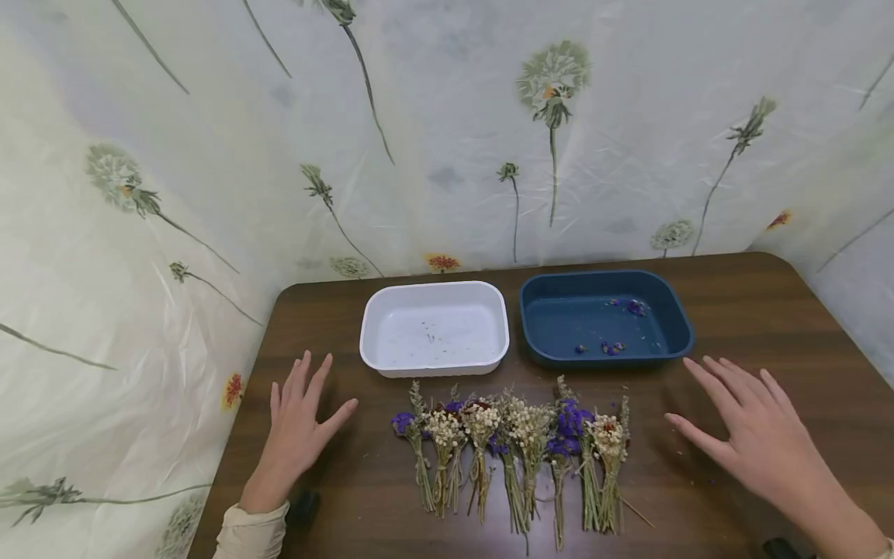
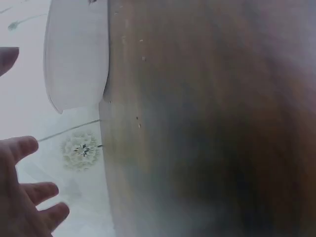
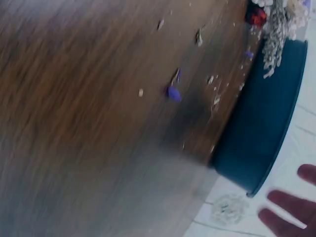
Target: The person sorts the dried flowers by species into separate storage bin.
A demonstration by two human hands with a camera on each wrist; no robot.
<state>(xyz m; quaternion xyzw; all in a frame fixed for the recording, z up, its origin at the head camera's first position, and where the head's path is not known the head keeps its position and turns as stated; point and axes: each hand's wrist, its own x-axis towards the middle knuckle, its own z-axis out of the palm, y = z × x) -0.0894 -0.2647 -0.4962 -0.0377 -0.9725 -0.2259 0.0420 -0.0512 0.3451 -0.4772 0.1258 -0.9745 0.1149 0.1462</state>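
Observation:
Several small bundles of dried flowers lie side by side on the brown table, blooms toward the back and stems toward the front. Their heads are purple, cream and dark red. To the left of the row, the left hand hovers with fingers spread, holding nothing. On the other side, the right hand is likewise spread and holds nothing, its fingertips near the front right corner of the blue tray. In the right wrist view, cream and red blooms overlap the tray's side.
Left of the blue tray stands a white tray with a few dark crumbs inside. Purple petals lie in the blue one. A fallen purple floret and crumbs dot the wooden table. A flower-printed sheet hangs behind.

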